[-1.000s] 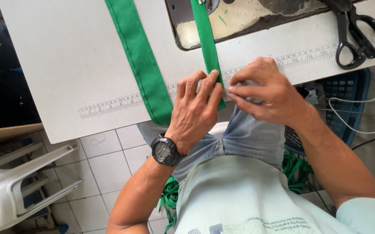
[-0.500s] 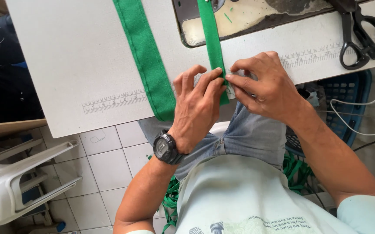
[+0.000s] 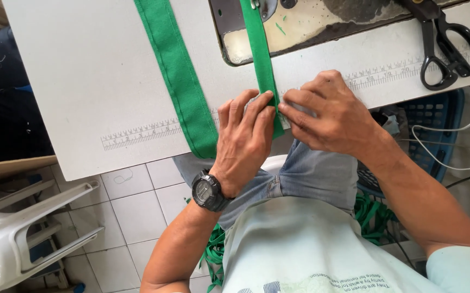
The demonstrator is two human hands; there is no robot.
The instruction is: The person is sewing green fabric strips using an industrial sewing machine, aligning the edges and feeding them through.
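Chair of white plastic [image 3: 23,228] at far left on tiled floor. Wide green fabric band [image 3: 178,76] runs diagonally down the white worktable [image 3: 83,70] w/ printed ruler edge. Left hand [image 3: 243,141], black wristwatch [image 3: 209,191] on wrist, lies flat, fingers extended & pressing the narrow green fabric strip [image 3: 260,51] at table's near edge. Right hand [image 3: 332,116] just beside it, fingertips pinched on strip's edge; the strip leads up onto the worn metal sewing-machine bed [image 3: 322,24]. Black scissors [image 3: 446,46] far right, well apart from hands.
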